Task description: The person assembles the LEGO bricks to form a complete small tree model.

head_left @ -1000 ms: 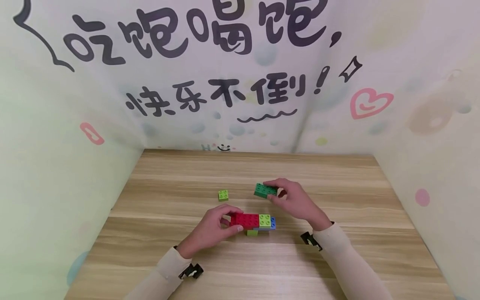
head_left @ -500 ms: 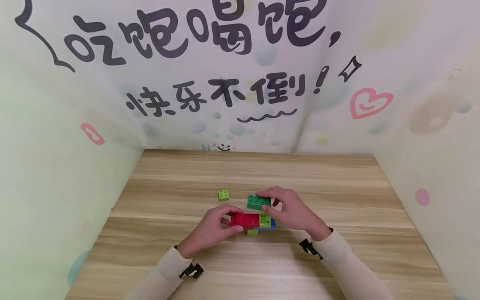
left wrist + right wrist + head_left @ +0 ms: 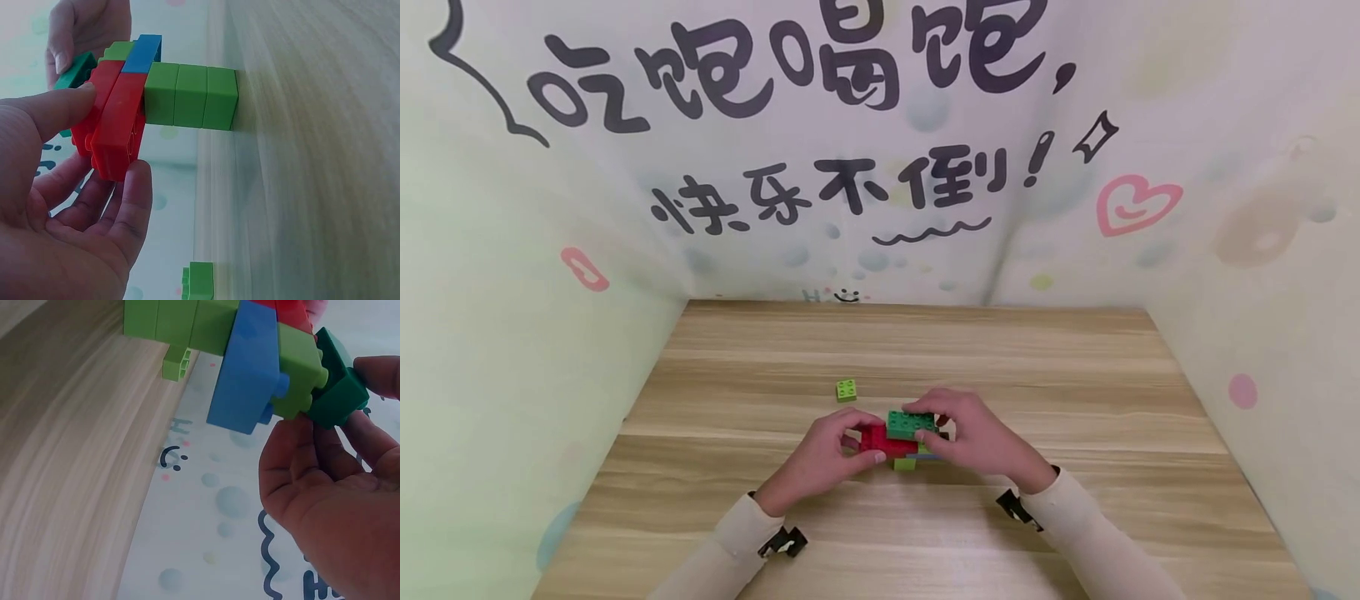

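My left hand (image 3: 820,454) grips the left end of a toy-brick structure, its thumb on the upper red brick (image 3: 103,103) and its fingers beneath. Below, a column of several light green bricks (image 3: 190,97) stands on the table. The lower layer has another red brick (image 3: 119,128) and a blue brick (image 3: 247,365); a light green brick (image 3: 299,369) sits beside the upper red one. My right hand (image 3: 981,437) pinches a dark green brick (image 3: 912,425) over this top layer. It looks slightly tilted in the right wrist view; whether its studs are engaged I cannot tell.
A loose light green brick (image 3: 846,390) lies on the wooden table (image 3: 760,342), behind the structure. Printed fabric walls (image 3: 850,258) enclose the table at the back and both sides.
My right hand has brought the dark green brick toward me and leftward, from behind the structure to over its top layer. The left hand keeps its grip in the same place.
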The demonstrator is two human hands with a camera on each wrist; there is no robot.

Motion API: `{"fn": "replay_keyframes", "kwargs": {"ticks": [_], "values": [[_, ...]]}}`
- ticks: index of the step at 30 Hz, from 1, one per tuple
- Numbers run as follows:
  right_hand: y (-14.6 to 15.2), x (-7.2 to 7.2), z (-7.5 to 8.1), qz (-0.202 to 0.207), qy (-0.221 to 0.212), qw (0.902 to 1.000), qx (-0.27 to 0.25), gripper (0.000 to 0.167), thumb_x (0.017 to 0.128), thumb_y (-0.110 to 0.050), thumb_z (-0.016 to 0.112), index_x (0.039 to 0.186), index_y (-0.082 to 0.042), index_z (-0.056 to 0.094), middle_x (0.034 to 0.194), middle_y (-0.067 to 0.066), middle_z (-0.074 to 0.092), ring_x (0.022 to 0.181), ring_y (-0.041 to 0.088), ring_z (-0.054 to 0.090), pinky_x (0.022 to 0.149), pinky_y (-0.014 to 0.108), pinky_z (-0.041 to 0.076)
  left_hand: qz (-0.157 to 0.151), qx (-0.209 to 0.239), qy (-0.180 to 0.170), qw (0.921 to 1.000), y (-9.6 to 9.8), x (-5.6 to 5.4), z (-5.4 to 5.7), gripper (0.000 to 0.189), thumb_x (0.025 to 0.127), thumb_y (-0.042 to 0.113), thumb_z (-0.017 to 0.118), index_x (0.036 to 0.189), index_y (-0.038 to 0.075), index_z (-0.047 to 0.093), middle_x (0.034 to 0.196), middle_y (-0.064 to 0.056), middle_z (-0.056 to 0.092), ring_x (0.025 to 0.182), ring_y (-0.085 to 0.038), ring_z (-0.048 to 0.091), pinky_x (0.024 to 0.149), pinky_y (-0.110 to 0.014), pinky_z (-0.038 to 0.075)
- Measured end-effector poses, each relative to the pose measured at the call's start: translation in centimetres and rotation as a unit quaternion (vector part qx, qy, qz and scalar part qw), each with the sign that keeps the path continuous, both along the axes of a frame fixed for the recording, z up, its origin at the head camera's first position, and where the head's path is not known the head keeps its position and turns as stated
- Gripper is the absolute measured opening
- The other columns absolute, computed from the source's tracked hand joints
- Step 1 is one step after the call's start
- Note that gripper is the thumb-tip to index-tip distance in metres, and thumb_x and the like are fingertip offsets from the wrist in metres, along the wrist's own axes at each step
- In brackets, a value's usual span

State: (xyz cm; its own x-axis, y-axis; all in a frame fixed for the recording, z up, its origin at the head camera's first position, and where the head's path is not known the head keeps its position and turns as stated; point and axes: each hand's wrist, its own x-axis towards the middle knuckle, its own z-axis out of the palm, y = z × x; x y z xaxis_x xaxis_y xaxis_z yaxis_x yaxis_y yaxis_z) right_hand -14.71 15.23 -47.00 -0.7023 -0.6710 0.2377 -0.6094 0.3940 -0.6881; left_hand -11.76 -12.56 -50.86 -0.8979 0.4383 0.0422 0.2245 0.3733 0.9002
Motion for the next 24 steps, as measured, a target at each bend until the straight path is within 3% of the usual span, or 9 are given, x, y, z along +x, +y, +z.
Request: {"fn": "replay_keyframes", "kwargs": {"ticks": [7, 15, 24], "values": [[-0.4, 0.4, -0.4, 0.004, -0.007, 1.0, 0.003, 0.036, 0.099, -0.019, 0.074, 0.136, -0.014, 0.071, 0.124, -0.001, 0.074, 0.102, 0.01, 0.065, 0.083, 0.028, 0.059, -0.003, -0.003, 0.001, 1.0, 0.0, 0.0, 0.2, 0.041, 0.095, 0.027, 0.082, 0.131, 0.012, 0.07, 0.124, -0.002, 0.07, 0.105, -0.022, 0.071, 0.091, -0.031, 0.062], [-0.7, 0.8, -0.9, -0.004, -0.005, 1.0, -0.004, 0.036, 0.099, -0.018, 0.075, 0.134, -0.015, 0.071, 0.12, -0.003, 0.073, 0.099, 0.009, 0.064, 0.083, 0.028, 0.058, -0.001, 0.002, 0.009, 1.0, -0.1, 0.0, -0.1, 0.04, 0.095, 0.026, 0.082, 0.13, 0.011, 0.07, 0.123, -0.002, 0.07, 0.105, -0.022, 0.071, 0.09, -0.028, 0.062], [-0.9, 1.2, -1.1, -0.02, 0.026, 0.9994, -0.01, 0.035, 0.093, -0.015, 0.078, 0.128, -0.016, 0.074, 0.116, -0.006, 0.072, 0.1, 0.009, 0.063, 0.085, 0.03, 0.057, -0.005, 0.009, 0.005, 0.9999, -0.1, 0.0, -0.2, 0.039, 0.095, 0.027, 0.082, 0.129, 0.012, 0.07, 0.121, -0.001, 0.07, 0.105, -0.022, 0.071, 0.09, -0.03, 0.062]]}}
